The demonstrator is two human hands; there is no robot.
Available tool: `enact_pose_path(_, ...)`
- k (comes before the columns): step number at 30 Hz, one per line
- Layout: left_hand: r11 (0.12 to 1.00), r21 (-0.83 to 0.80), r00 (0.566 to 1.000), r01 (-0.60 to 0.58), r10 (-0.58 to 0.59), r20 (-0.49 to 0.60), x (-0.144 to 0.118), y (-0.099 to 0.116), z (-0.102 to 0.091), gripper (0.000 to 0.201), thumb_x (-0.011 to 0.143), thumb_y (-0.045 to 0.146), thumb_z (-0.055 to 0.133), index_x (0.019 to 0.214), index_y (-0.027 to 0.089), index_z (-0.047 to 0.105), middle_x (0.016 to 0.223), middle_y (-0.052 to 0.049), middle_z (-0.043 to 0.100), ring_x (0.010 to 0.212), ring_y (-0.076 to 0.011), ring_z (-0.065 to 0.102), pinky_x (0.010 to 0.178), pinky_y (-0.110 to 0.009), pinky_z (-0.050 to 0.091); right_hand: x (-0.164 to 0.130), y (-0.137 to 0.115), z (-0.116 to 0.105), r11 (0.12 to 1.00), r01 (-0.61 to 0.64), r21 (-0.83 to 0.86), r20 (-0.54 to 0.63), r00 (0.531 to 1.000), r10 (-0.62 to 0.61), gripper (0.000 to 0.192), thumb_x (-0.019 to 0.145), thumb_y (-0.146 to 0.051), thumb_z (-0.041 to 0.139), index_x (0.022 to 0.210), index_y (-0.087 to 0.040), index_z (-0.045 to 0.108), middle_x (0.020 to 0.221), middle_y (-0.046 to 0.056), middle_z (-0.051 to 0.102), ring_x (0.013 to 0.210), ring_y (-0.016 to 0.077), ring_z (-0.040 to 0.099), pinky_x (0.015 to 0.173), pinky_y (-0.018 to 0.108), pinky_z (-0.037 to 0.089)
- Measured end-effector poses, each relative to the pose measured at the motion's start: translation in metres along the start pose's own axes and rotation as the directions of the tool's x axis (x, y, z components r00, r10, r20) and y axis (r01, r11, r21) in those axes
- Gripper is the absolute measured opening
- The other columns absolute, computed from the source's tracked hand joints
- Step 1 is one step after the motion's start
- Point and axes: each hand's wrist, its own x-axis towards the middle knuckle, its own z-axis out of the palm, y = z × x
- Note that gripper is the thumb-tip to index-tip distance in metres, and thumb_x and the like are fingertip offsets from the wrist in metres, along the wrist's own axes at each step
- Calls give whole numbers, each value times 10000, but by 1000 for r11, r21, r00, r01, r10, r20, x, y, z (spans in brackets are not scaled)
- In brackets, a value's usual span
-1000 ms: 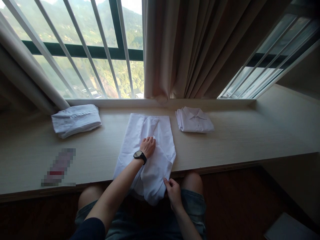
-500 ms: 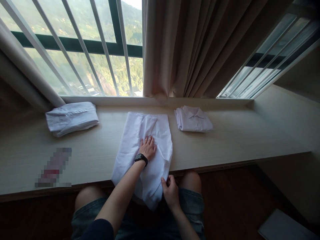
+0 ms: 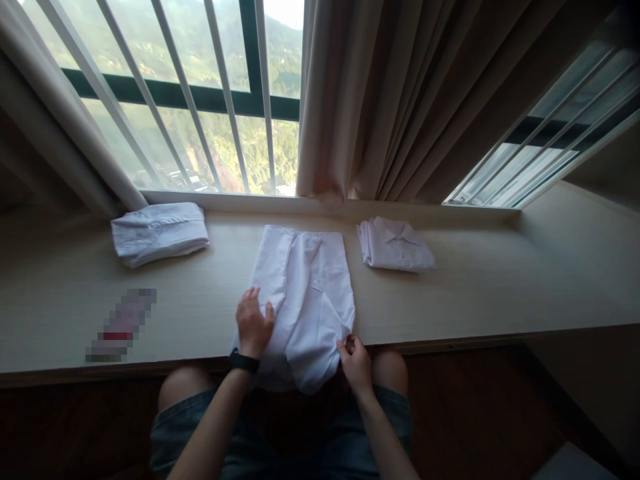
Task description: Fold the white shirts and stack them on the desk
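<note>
A white shirt, partly folded into a long shape, lies in front of me, its lower end hanging over the desk's front edge. My left hand, with a black watch on the wrist, is at the shirt's left side; its fingers are apart and it grips nothing. At the lower right edge of the cloth, my right hand pinches the fabric between thumb and fingers. The shirt's collar is not visible.
On the pale desk, a folded white garment lies at the back left. A folded white collared shirt lies at the back right. A pixelated object is at the left. Curtains and a barred window stand behind.
My left hand has moved off the shirt's middle to its left side. My right hand, still pinching the edge, has raised the hanging cloth slightly. The camera view has shifted a little.
</note>
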Motion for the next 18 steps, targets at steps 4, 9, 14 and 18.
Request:
enact_pose_path(4,868,-173,884,465,-465,40,-33,-64,-54,438,849,362,528,1210,117,560,1161,-151,629,1048,-260,639,969,-449,517,1,4,0,993,-33,111,-17,999,35,468,736,-601,637,956,-188,647,845,93,743,840,284,707,721,335,546)
enact_pose_path(9,855,-165,866,491,-500,-11,-90,-48,-86,319,822,402,558,1029,160,580,1020,-99,612,945,-245,626,871,-420,545,-2,-1,1,956,-146,253,44,989,139,526,693,-584,684,1042,-192,635,812,65,734,755,267,700,560,324,558)
enact_pose_path(14,993,-97,954,-62,88,286,-141,62,-60,361,848,393,610,1143,187,584,1146,-114,601,1087,-263,575,960,-414,481,-7,-14,1,888,-272,371,170,960,223,549,662,-544,726,1062,-216,542,794,21,686,624,217,663,438,303,537)
enact_pose_path(18,976,67,899,-206,162,406,-150,113,-11,603,767,461,689,1255,134,550,1220,-154,582,1120,-320,547,933,-453,457,-10,-28,-3,851,-308,425,265,942,208,541,653,-518,742,1038,-220,506,762,-7,654,560,189,632,415,298,529)
